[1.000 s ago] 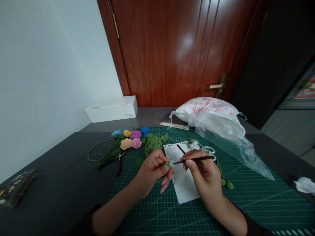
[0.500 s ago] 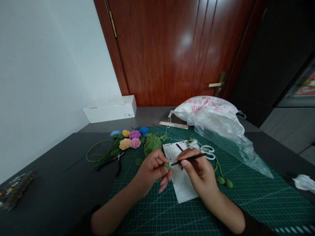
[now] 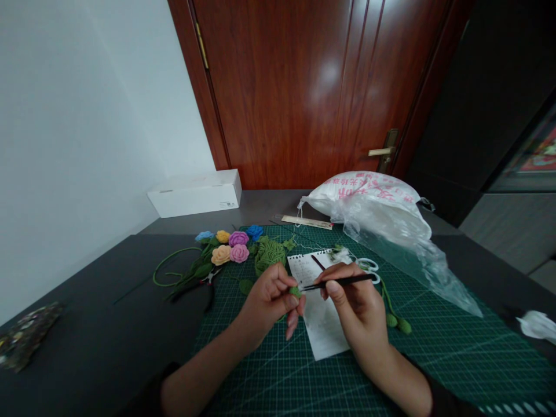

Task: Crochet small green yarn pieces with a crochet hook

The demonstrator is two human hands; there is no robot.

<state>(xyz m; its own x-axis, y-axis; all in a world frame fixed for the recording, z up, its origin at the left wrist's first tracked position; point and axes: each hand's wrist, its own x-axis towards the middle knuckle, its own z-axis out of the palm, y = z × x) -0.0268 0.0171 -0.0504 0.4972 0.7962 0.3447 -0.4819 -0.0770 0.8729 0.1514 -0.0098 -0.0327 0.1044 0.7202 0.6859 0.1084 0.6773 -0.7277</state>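
Observation:
My left hand [image 3: 270,296] pinches a small green crocheted piece [image 3: 295,291] between thumb and fingers. Black tweezers [image 3: 353,280] lie across my right hand [image 3: 359,310], gripped between thumb and fingers, their tips pointing left at the green piece. Whether the tips touch it or hold anything is too small to tell. Beneath both hands is a sheet of notepaper [image 3: 324,333] on the green cutting mat [image 3: 269,376]. Just beyond my left hand sits a bundle of green yarn [image 3: 269,253].
Crocheted flowers [image 3: 238,253] and pliers [image 3: 209,279] lie to the left. White-handled scissors [image 3: 368,264], white stuffing [image 3: 342,255] and green crocheted buds [image 3: 403,325] are around the right hand. Behind are a white box [image 3: 195,194], a ruler [image 3: 306,222] and a large plastic bag [image 3: 369,197].
The tweezers have tilted flatter, and their tips have drawn slightly apart in view. My left hand keeps its pinch on the green piece in nearly the same place.

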